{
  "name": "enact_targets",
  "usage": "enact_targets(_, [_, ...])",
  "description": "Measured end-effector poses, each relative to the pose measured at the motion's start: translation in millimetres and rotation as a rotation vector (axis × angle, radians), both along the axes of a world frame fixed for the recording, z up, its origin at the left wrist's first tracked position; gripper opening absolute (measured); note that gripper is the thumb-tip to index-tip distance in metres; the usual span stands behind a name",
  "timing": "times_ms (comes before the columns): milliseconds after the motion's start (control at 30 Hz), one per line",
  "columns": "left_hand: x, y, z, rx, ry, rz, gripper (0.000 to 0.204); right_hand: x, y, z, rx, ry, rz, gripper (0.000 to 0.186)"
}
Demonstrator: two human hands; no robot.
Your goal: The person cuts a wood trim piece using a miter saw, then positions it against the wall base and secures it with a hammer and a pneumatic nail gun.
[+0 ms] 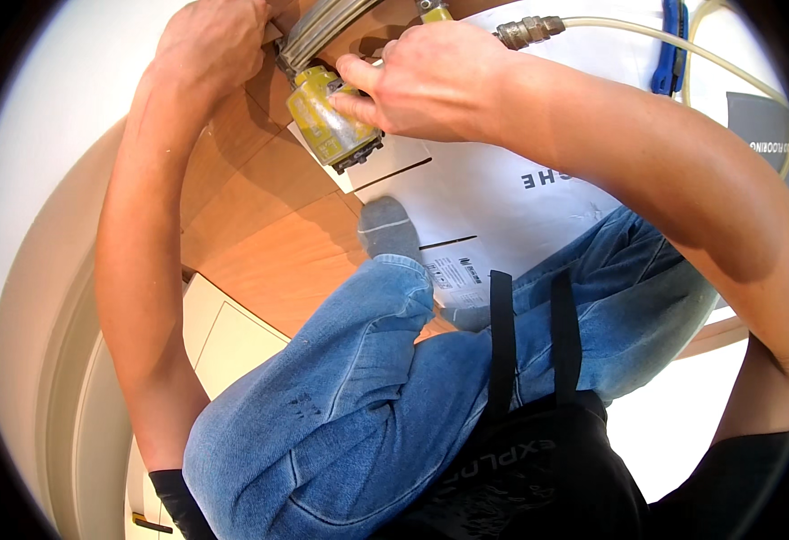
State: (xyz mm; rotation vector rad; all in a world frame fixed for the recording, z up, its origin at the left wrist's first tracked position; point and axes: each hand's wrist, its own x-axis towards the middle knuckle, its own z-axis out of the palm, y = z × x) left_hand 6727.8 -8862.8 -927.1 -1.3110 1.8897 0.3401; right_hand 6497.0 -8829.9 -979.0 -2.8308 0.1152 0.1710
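My right hand (430,81) is closed around a yellow pneumatic nail gun (327,121), whose nose points down at the wooden floor boards (268,243). A pale air hose (646,36) with a metal coupling (527,31) runs off from the tool to the right. My left hand (210,45) presses down at the top of the view, beside the gun's metal magazine (327,27). What lies under its fingers is hidden. I crouch in blue jeans, one grey-socked foot (387,227) on the floor.
A white cardboard sheet (502,193) with dark print lies under my foot and the tool. A blue tool (671,45) rests at the top right. A pale wall and curved baseboard (43,315) run along the left. Black straps hang over my knee.
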Motion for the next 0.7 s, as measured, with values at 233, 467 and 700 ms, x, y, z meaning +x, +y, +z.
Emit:
enact_targets(233, [11,1,-4,-0.028,0.052,-0.025,0.040,6,-1,0,0.036,0.014,-0.017,0.053])
enact_targets(467, [2,-2,1,-0.014,0.009,0.037,0.040,9,-4,4,0.062,0.067,-0.013,0.052])
enact_targets(700, [25,0,-15,-0.042,-0.001,-0.024,0.061,9,-6,6,0.055,0.056,0.013,0.053])
